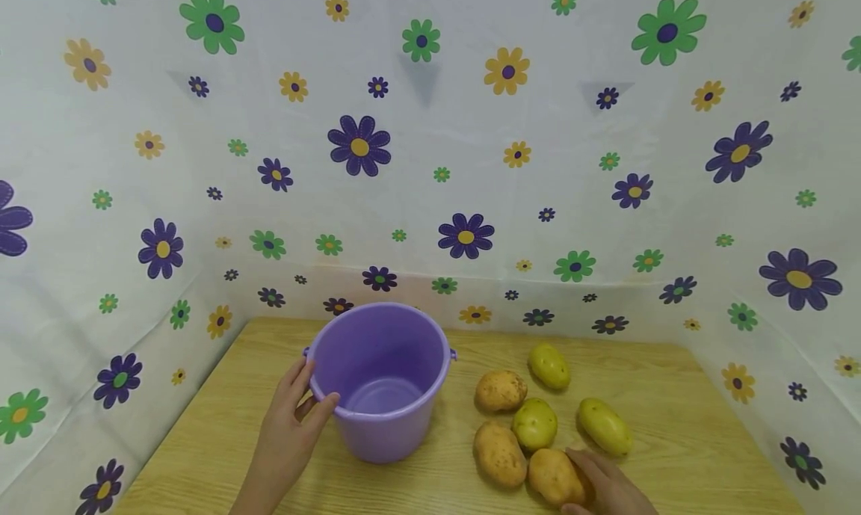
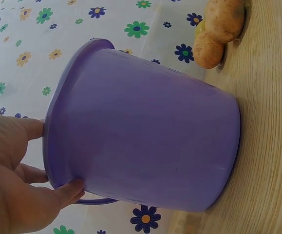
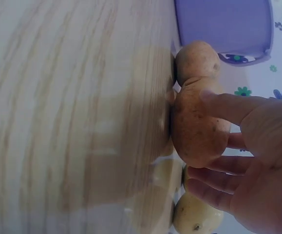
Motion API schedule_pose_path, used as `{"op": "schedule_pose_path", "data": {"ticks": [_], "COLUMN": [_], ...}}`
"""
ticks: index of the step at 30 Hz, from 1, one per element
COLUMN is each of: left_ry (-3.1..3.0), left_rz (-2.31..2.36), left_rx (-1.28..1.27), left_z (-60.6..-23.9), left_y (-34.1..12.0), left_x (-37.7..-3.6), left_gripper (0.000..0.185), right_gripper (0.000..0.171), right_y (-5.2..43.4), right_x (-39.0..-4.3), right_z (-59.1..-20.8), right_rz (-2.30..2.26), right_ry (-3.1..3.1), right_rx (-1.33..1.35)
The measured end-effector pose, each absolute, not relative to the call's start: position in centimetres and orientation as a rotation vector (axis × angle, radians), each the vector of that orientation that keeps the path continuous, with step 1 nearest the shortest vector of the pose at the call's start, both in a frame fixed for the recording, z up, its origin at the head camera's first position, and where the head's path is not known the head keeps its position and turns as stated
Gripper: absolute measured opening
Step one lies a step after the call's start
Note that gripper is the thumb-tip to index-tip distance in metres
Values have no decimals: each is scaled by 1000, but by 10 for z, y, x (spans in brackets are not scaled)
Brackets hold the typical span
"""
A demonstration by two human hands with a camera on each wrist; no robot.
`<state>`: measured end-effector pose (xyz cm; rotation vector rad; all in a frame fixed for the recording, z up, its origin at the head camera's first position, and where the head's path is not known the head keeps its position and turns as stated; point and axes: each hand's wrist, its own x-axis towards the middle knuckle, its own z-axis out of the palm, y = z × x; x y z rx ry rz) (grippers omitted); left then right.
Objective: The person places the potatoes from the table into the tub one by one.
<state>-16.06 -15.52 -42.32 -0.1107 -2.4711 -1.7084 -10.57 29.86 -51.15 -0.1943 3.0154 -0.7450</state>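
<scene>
A purple bucket (image 1: 386, 434) stands upright on the wooden table, its open top tilted into the head view and its inside bare. My left hand (image 1: 282, 429) holds its rim at the left, with thumb and fingers spread along the edge; the left wrist view shows the fingertips (image 2: 36, 129) right at the rim. To the bucket's right, my right hand (image 1: 610, 488) grips the nearest brown potato (image 1: 554, 476). In the right wrist view the thumb lies over this potato (image 3: 199, 131) and the fingers curl at its other side.
Beside the gripped potato lie another brown potato (image 1: 500, 454) and a round greenish potato (image 1: 534, 424). Behind are a brown potato (image 1: 501, 391) and a greenish one (image 1: 549, 366); a long greenish potato (image 1: 605, 425) lies right. A flowered white sheet (image 1: 417, 201) encloses the table's back and sides.
</scene>
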Motion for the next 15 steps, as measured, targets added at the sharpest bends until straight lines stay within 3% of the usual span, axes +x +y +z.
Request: {"op": "schedule_pose_path", "data": {"ticks": [9,15], "left_ry": [-2453,-2438], "left_rz": [-1710,-1721], "left_rx": [-126,-137], "left_z": [-425,-427], "left_y": [-156,-157], "left_x": [-160,-161], "left_gripper": [77,77], "right_gripper": [75,78], "right_y": [304,303], "right_x": [-108,-109], "right_z": [-518,-519], "right_rz": [-823,-838], "right_ry": [3000,2980], "right_rx": [-344,-259]}}
